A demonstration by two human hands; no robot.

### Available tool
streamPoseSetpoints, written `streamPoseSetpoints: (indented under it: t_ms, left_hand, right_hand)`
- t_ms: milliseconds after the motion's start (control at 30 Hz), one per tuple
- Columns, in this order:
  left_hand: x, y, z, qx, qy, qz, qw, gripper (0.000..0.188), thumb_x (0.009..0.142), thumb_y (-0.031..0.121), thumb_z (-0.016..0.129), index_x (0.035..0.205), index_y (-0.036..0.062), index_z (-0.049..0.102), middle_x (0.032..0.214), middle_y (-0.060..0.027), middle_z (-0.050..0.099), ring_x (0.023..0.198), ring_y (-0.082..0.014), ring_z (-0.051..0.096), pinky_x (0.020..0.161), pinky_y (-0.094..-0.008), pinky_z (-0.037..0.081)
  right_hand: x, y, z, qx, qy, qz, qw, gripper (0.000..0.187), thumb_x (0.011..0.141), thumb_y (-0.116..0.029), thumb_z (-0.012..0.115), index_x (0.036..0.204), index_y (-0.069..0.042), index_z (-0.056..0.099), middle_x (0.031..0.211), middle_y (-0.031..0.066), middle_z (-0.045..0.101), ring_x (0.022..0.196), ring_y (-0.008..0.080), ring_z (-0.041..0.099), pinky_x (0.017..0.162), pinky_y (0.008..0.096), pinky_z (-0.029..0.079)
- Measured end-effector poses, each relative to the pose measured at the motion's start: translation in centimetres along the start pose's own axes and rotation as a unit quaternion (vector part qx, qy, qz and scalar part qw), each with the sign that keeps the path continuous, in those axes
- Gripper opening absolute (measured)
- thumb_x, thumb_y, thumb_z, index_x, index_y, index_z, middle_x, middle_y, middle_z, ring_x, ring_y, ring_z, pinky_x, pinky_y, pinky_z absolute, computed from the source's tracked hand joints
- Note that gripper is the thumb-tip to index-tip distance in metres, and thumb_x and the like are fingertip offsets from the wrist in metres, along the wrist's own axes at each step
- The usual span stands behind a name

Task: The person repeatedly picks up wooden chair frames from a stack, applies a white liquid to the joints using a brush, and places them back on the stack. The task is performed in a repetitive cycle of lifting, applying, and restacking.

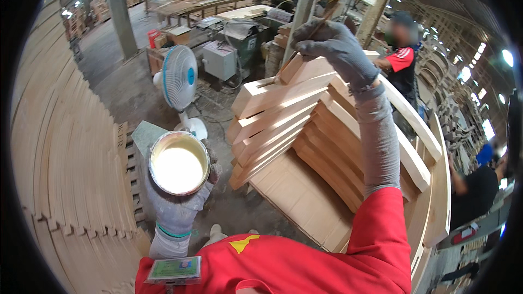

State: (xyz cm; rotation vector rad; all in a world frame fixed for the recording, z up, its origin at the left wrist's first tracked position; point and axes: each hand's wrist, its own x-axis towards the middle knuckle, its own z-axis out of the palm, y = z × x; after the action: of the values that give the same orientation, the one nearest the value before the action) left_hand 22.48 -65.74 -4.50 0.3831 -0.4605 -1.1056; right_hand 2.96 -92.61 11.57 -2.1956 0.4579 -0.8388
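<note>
My left hand (177, 207), in a grey glove, holds a round pot (205, 171) of creamy white liquid (178, 164) upright. My right hand (338, 49), gloved too, is raised over a stack of curved wooden pieces (278, 98). Its fingers are closed around a thin brown stick (286, 65), whose lower end points down at the slotted end of the top piece. Whether that tip touches the wood, I cannot tell. A flat greyish piece (147, 135) shows beside the pot.
Tall stacks of curved wooden boards (71, 147) line my left. A white standing fan (181, 76) stands ahead, near a grey box (220, 60). One person in a red-sleeved shirt (402, 60) is beyond the stack; another in black (474, 196) is at far right.
</note>
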Motion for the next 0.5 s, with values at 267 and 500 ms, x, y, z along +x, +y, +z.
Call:
streamPoseSetpoints:
  t_ms: [267,500]
  left_hand:
    - [-3.6,-0.8,3.4,0.135,0.094,0.099,0.981,0.05,0.081,0.009,0.057,0.128,0.0033,0.038,0.116,-0.0173,0.053,0.102,-0.0299,0.057,0.078,-0.043,0.053]
    - [-8.3,2.3,2.5,-0.041,0.01,0.022,0.999,0.052,0.094,0.044,0.037,0.125,0.0045,0.047,0.118,-0.0114,0.056,0.111,-0.0247,0.054,0.097,-0.0395,0.043]
  right_hand:
    - [-4.5,-2.6,3.5,0.142,0.127,-0.044,0.981,0.027,0.081,-0.017,0.067,0.095,0.006,0.062,0.081,0.0113,0.065,0.071,0.0155,0.064,0.066,0.0256,0.055]
    - [-14.8,-10.8,14.8,0.376,0.085,-0.025,0.922,0.017,0.074,-0.003,0.07,0.087,0.004,0.06,0.08,0.0143,0.065,0.069,0.0223,0.065,0.065,0.0337,0.056]
